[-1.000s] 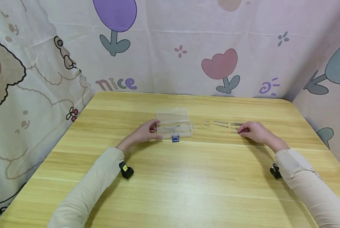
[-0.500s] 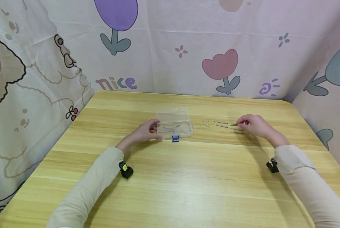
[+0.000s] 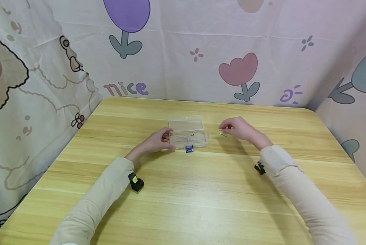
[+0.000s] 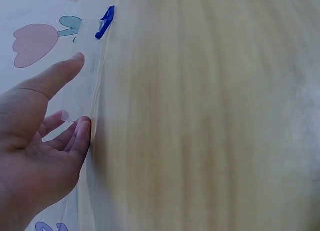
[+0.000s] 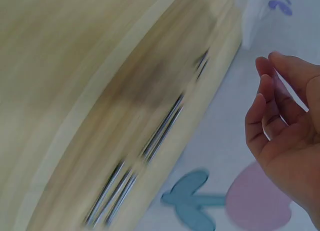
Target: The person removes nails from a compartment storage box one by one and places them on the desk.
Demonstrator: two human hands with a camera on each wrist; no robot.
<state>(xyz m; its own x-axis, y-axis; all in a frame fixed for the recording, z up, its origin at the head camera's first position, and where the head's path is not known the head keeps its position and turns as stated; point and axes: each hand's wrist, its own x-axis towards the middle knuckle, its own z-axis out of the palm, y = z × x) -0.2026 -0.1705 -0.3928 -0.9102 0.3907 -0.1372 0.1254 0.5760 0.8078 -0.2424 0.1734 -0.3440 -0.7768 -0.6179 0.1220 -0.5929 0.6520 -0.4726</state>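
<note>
Clear plastic box (image 3: 187, 133) sits a little toward the far edge of the bench (image 3: 183, 190), near its middle, lid open and a blue latch (image 3: 188, 148) on its near side. One thin metal pin (image 3: 185, 136) lies inside it.

My left forearm runs in from the near left corner, and my left hand (image 3: 154, 143) rests against the box's left end, thumb on top of the wall and fingers (image 4: 75, 136) fairly straight against its side, steadying rather than clenching.

My right arm reaches across from the near right, wrist raised off the bench. My right hand (image 3: 236, 128) hovers just right of the box, fingers curled toward the thumb as in a pinch; I cannot tell whether anything is between them.

Loose pins (image 5: 160, 136) lie in rows on the bench under and behind my right hand, blurred in the wrist view.
</note>
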